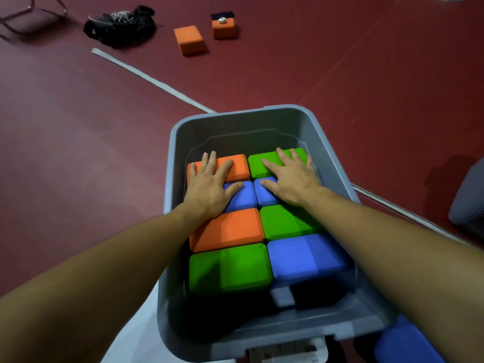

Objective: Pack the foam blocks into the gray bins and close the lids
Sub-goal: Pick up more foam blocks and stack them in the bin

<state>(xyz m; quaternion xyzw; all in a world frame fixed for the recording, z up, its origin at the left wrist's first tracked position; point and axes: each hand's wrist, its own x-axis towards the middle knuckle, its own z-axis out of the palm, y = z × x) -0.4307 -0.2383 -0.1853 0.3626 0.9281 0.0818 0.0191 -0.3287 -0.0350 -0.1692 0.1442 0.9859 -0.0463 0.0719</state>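
Observation:
A gray bin stands open on the dark red floor, with orange, green and blue foam blocks packed inside in two columns. My left hand lies flat, fingers spread, across the far orange block and a blue block. My right hand presses flat on the far green block and the neighbouring blue block. Nearer me lie an orange block, two green blocks and a blue block. No lid is in view.
Two loose orange blocks lie on the floor far ahead, one with small objects on top. A black bag sits far left by a chair frame. A blue block is at bottom right, another gray bin at the right edge.

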